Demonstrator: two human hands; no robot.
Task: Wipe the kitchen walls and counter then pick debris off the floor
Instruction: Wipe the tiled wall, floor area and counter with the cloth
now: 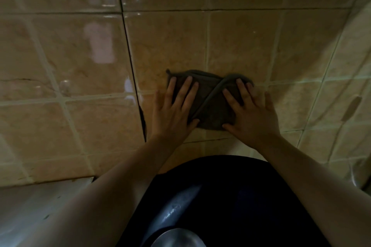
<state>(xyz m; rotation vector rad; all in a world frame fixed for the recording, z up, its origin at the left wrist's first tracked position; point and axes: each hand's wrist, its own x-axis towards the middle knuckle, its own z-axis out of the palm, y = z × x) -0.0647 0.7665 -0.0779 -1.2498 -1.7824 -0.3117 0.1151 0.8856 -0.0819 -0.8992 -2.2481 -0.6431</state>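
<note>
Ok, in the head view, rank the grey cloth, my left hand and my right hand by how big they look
1. grey cloth, widest, spanning under both hands.
2. left hand and right hand: they look about alike, both flat on the cloth, so no ranking between them.

Both bare forearms reach forward; the left hand (174, 110) and right hand (250, 115) lie flat, fingers spread, side by side.
</note>
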